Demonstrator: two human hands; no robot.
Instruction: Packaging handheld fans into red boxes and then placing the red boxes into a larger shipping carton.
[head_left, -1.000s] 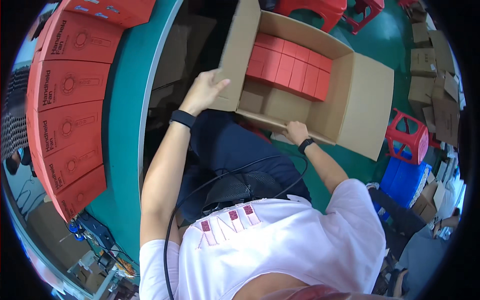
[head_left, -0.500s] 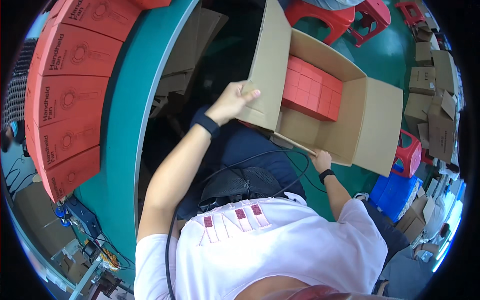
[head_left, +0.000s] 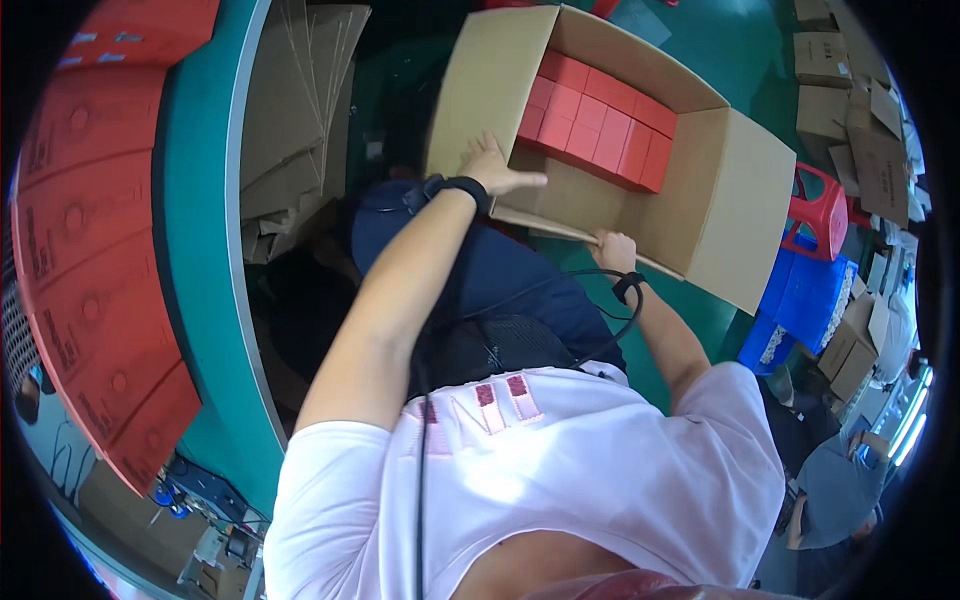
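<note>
Both my hands were on the open cardboard carton (head_left: 740,210).
It sat over my lap, red boxes (head_left: 595,125) along its far wall; my left hand (head_left: 495,170) lay flat, fingers spread, on its left flap, and my right hand (head_left: 612,250) gripped its near edge.

The cardboard box (head_left: 740,190) was plain brown, and the small boxes (head_left: 597,120) packed in a row inside it were bright red. A long row of larger red cartons (head_left: 90,270) with faint darker print lay on a teal table (head_left: 205,240). The floor (head_left: 730,40) was green. A red plastic stool (head_left: 822,205) stood by a blue crate (head_left: 795,300). The person's shirt (head_left: 560,470) was pale pink with small red marks, the wristbands (head_left: 468,188) black, the trousers (head_left: 500,270) dark blue.
</note>
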